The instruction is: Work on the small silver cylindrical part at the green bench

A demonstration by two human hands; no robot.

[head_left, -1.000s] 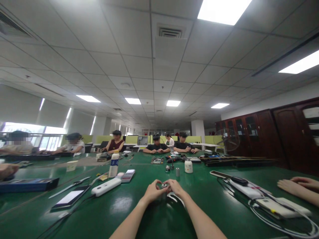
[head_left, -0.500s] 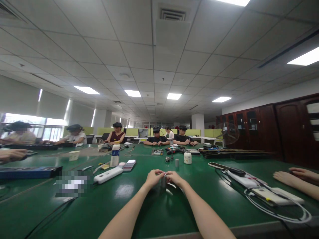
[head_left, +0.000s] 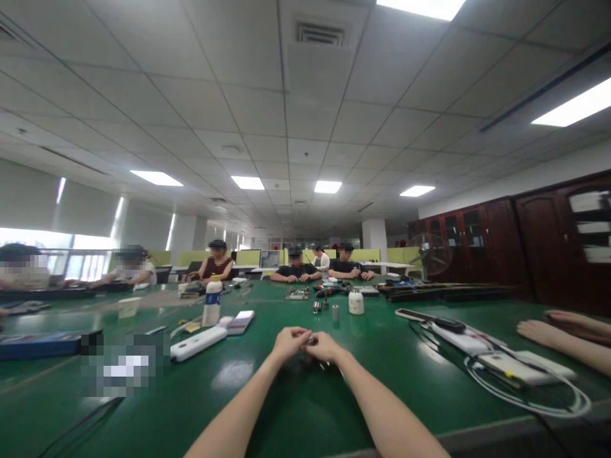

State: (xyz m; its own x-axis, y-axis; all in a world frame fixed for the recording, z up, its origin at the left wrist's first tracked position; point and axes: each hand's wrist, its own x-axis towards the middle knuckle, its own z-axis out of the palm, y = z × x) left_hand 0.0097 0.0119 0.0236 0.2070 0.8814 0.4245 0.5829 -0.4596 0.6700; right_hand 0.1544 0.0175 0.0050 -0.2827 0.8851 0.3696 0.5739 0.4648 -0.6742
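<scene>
My left hand (head_left: 289, 343) and my right hand (head_left: 325, 348) meet just above the green table, fingers closed around a small grey metal cylinder (head_left: 312, 341). Only its end shows between the fingertips; the rest is covered by my hands. A similar metal cylinder (head_left: 335, 313) stands upright beyond my right hand. Behind it are small dark metal pieces (head_left: 317, 307) and a white patterned jar (head_left: 356, 302).
Left of my hands lie a white power strip (head_left: 199, 344) and a phone (head_left: 241, 322), with a white bottle (head_left: 212, 304) behind. To the right are a cabled power strip (head_left: 461, 337) and a white box (head_left: 527, 367). A co-worker's hands (head_left: 541, 332) rest at the right.
My hands have closed in further around the cylinder, which stood upright and visible between the fingertips before and is now mostly covered. The camera view has turned slightly right.
</scene>
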